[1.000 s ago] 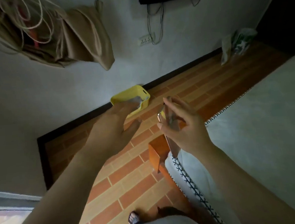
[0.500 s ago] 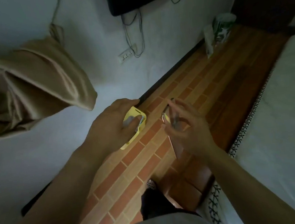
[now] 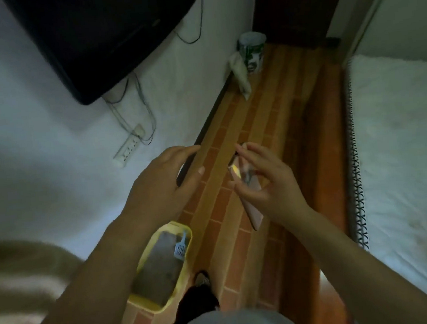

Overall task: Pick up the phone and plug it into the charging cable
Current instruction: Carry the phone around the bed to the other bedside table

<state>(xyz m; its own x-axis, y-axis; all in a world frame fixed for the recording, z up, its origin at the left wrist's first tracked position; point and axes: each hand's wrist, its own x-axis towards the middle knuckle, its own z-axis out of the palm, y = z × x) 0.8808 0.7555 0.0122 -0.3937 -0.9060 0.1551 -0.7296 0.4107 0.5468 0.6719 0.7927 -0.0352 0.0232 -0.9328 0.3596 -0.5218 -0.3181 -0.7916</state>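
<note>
Dim room; right hand pinches phone.

Your view has swung right: yellow bin now sits below your left hand, not ahead of it. Wall outlet and screen loom closer.

The right hand hides most of the blurred phone.
</note>
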